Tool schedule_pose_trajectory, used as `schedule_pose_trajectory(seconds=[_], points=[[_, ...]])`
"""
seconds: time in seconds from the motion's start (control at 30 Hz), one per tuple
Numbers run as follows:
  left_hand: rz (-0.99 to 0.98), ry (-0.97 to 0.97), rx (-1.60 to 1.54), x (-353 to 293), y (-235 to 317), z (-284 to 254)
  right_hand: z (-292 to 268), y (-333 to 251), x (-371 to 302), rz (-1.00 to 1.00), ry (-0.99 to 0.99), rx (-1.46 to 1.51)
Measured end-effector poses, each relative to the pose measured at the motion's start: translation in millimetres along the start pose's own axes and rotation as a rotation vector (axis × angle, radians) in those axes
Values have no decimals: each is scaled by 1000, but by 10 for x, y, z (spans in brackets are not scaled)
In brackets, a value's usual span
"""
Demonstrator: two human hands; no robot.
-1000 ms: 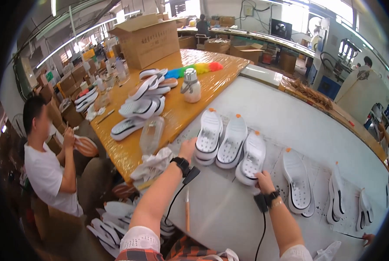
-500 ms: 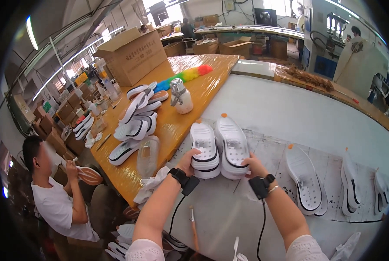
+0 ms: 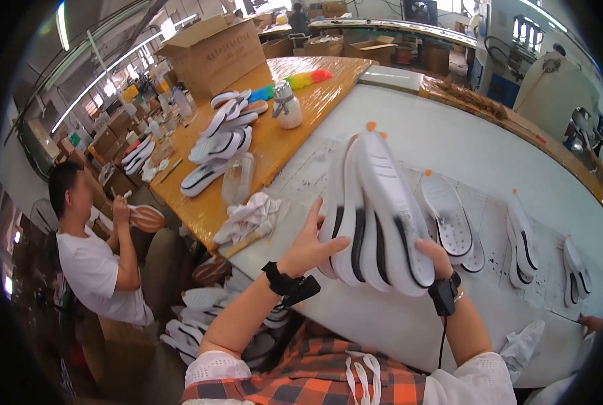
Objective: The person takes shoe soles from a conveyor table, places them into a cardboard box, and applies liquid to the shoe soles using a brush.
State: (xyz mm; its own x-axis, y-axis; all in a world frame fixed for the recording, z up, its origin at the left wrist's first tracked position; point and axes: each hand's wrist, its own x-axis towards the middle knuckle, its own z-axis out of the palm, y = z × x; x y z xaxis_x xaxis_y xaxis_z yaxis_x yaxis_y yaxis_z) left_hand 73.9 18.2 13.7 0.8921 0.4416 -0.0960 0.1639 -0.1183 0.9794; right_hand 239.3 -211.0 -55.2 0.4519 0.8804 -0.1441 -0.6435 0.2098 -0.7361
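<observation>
Several white shoe soles (image 3: 399,216) with black side stripes stand tilted on edge, pressed together in a bundle between my two hands over the pale table. My right hand (image 3: 436,260) grips the bundle's right side near its lower end. On the left side, my left hand (image 3: 308,246) has its thumb across the outer sole and its index finger stretched up; its other fingers are partly hidden behind the soles. Orange tabs stick out at the bundle's far tips. To the right lie more soles in pairs: one pair (image 3: 444,212), a second (image 3: 521,236) and a third (image 3: 577,273).
On the wooden table at left are a sole pile (image 3: 220,145), a bottle (image 3: 287,111), a clear container (image 3: 238,179) and a cardboard box (image 3: 220,61). A rag (image 3: 251,216) lies at the table edge. A seated person (image 3: 102,256) holds a sole. Another hand (image 3: 590,324) shows at right.
The soles have gone from lying face up to standing tilted on edge, bundled together and raised. My left hand has shifted its hold, and the view has turned downward.
</observation>
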Motion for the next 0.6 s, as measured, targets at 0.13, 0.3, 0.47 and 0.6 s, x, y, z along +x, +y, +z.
schedule_pose_trajectory(seconds=[0.13, 0.3, 0.47, 0.6], points=[[98, -102, -158, -251, -231, 147, -22, 175, -360, 40, -12, 72], [115, -291, -347, -521, -118, 343, 51, 289, -745, 157, -28, 409], [57, -315, -338, -541, -10, 433, -119, 432, -936, 199, 35, 299], [176, -284, -174, -566, -5, 456, -206, 424, -968, 190, 44, 183]])
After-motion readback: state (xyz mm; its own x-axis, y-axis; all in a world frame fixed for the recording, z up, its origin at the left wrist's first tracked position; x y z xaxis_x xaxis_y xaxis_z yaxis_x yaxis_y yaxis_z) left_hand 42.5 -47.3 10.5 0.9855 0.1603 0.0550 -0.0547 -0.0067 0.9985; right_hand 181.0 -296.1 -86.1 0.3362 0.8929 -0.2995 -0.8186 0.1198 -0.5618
